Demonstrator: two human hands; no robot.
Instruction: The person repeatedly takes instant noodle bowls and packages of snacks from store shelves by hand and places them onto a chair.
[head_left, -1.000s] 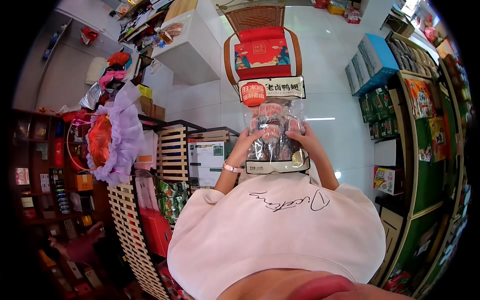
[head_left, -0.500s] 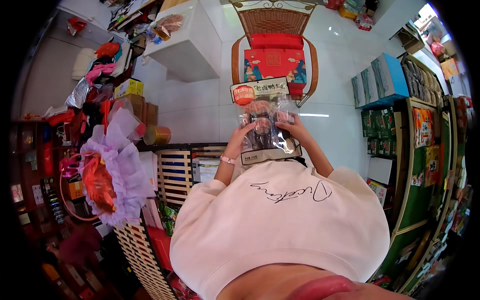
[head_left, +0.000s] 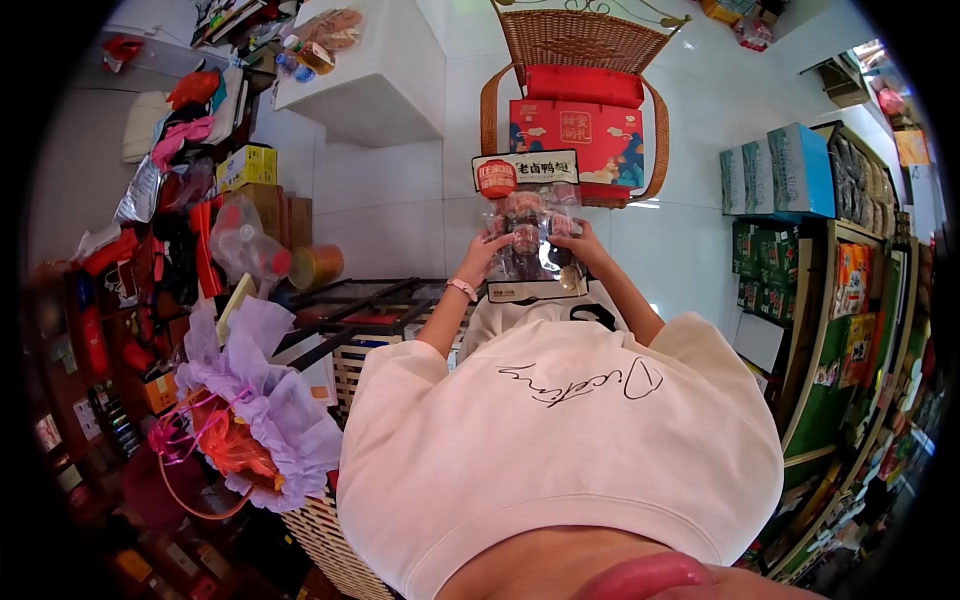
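Note:
A clear plastic food package with a printed header and several wrapped pieces inside is held in front of my torso. My left hand grips its left side, thumb on the front, with a pink band on the wrist. On the right edge, my right hand holds the package the same way. Just beyond the package, a red gift box with printed mountains rests on a wicker chair. The package's top edge overlaps the box's lower left in view.
A white counter with bottles stands at upper left. On the left is a basket wrapped in purple mesh, near slatted racks. Shelves of packaged goods line the right, with blue boxes at their far end.
The view has shifted, so the chair and red box appear further right and the purple-wrapped basket lower. Both hands still hold the package, which now appears smaller.

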